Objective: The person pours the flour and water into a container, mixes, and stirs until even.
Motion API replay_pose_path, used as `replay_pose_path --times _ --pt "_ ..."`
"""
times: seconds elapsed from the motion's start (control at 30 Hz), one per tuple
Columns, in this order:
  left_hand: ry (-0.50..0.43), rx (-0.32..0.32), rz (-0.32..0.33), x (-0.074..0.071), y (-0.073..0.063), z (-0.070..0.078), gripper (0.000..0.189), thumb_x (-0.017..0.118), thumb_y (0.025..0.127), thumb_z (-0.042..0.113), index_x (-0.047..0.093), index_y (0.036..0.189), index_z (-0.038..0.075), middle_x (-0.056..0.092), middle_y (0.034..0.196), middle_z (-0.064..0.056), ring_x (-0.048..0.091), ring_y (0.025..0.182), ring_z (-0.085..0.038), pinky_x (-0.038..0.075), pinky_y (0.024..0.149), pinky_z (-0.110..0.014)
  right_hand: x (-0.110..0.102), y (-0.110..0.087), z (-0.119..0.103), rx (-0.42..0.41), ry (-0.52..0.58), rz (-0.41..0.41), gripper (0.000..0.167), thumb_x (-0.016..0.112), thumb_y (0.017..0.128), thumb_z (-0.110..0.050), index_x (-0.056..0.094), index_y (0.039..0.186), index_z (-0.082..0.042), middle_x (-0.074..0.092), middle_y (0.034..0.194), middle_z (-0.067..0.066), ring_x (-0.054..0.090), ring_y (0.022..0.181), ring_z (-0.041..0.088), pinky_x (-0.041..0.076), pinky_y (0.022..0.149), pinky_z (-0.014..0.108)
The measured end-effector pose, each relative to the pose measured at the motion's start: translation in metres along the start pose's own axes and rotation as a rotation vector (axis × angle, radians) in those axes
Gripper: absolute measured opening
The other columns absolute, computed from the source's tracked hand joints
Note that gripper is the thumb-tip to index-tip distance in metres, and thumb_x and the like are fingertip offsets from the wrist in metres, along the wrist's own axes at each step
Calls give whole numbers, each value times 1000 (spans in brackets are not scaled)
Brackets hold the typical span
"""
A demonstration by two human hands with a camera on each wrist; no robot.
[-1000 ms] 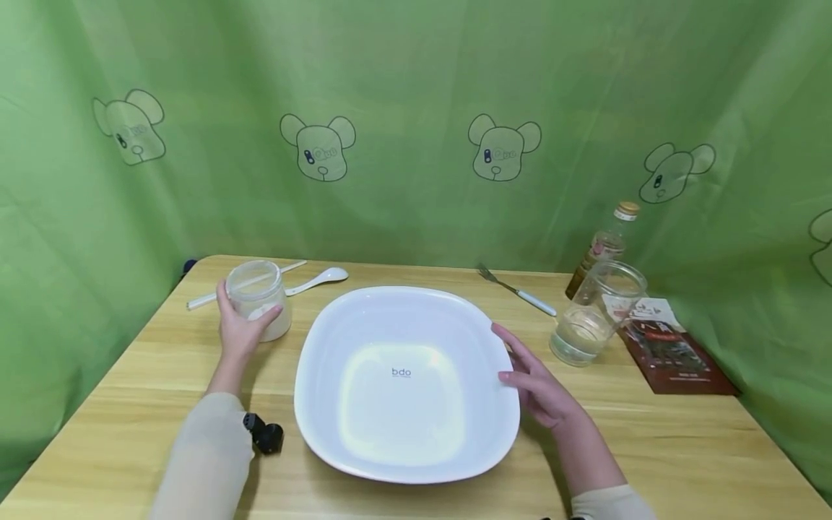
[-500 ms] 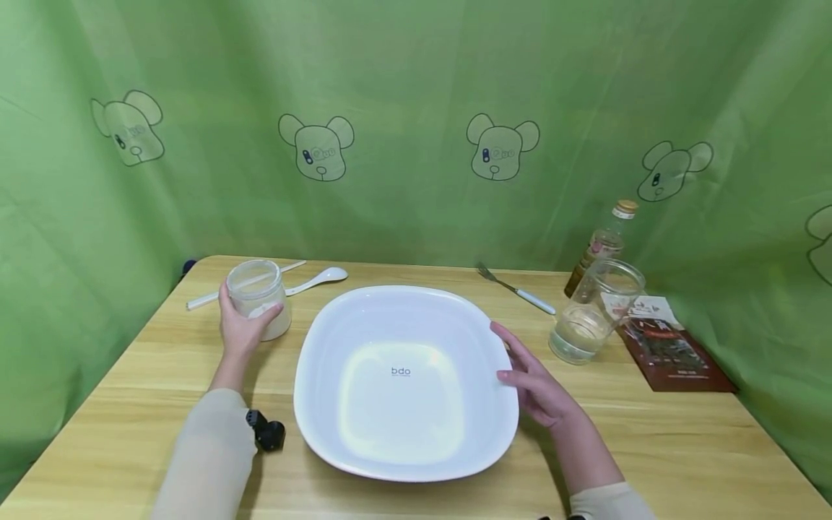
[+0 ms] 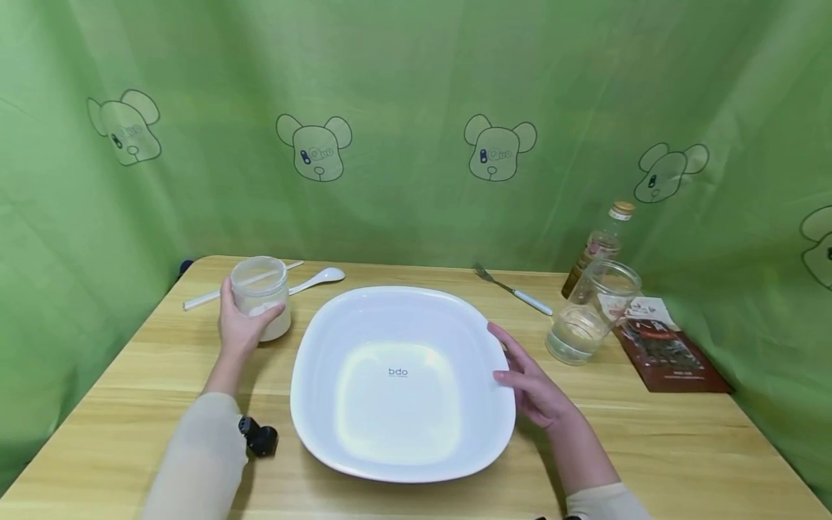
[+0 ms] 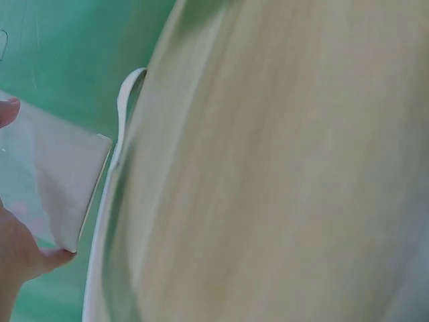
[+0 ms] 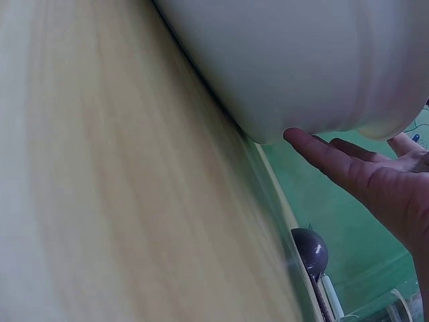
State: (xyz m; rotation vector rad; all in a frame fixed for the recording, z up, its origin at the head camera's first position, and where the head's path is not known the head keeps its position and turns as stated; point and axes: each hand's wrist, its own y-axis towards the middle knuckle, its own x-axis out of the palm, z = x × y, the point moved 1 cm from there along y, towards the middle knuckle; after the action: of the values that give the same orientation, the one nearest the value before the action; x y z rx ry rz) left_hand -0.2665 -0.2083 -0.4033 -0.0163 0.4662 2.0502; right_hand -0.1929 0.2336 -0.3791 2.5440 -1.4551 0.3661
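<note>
My left hand [image 3: 240,325] grips a clear, open-topped jar [image 3: 261,278] with white contents, thumb on its near side. In the left wrist view the jar's base [image 4: 90,194] seems to stand a little off the tabletop. A large white basin [image 3: 396,433] marked "bdo" occupies the middle of the table, with nothing in it. At its right rim, my right hand [image 3: 533,383] holds on, the thumb lapping over the edge. Seen from the right wrist, the fingers [image 5: 335,161] lie along the outside of the basin wall.
Behind the jar lie a white spoon [image 3: 325,276] and a white stick [image 3: 201,300]. Right of the basin are a fork [image 3: 529,301], a clear cup [image 3: 578,332] of clear liquid, a corked bottle [image 3: 601,245] and a red packet [image 3: 676,361]. A green curtain [image 3: 403,217] hangs behind.
The left hand seems to have raised the jar slightly. The head view has shifted a little; the right hand stays at the basin's rim.
</note>
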Motion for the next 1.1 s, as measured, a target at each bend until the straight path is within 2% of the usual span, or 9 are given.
replay_pose_path --times 0.17,0.47,0.67,0.97,1.1 --pt "-28 73 2 -2 0 11 97 79 57 15 22 134 25 36 127 -6 34 113 -23 26 96 -42 0 0 0 -2 -9 -12 73 43 82 7 9 139 -21 13 132 27 48 100 33 47 73 43" --pt "-59 133 -10 -6 -2 38 95 79 57 12 24 133 29 37 125 -6 36 109 -21 30 92 -40 1 0 -1 -5 6 -20 73 43 82 7 9 139 -22 20 130 27 50 97 33 47 73 44" --pt "-66 181 -63 -9 -2 61 92 79 56 10 28 130 31 40 121 -7 38 104 -19 32 89 -43 0 -1 0 -13 20 -28 73 43 81 7 9 139 -22 21 129 27 50 98 33 46 73 44" --pt "-14 215 -168 -15 -1 82 91 79 55 8 29 130 21 42 119 -11 39 103 -23 33 86 -44 -1 -1 0 5 -13 -4 77 45 79 8 9 139 -23 13 134 27 45 105 35 45 76 45" --pt "25 226 -214 -17 -6 99 90 79 56 10 29 131 19 42 119 -11 39 103 -25 33 86 -45 -1 0 0 13 -25 -4 77 45 79 8 8 139 -24 10 136 25 43 107 34 45 76 44"
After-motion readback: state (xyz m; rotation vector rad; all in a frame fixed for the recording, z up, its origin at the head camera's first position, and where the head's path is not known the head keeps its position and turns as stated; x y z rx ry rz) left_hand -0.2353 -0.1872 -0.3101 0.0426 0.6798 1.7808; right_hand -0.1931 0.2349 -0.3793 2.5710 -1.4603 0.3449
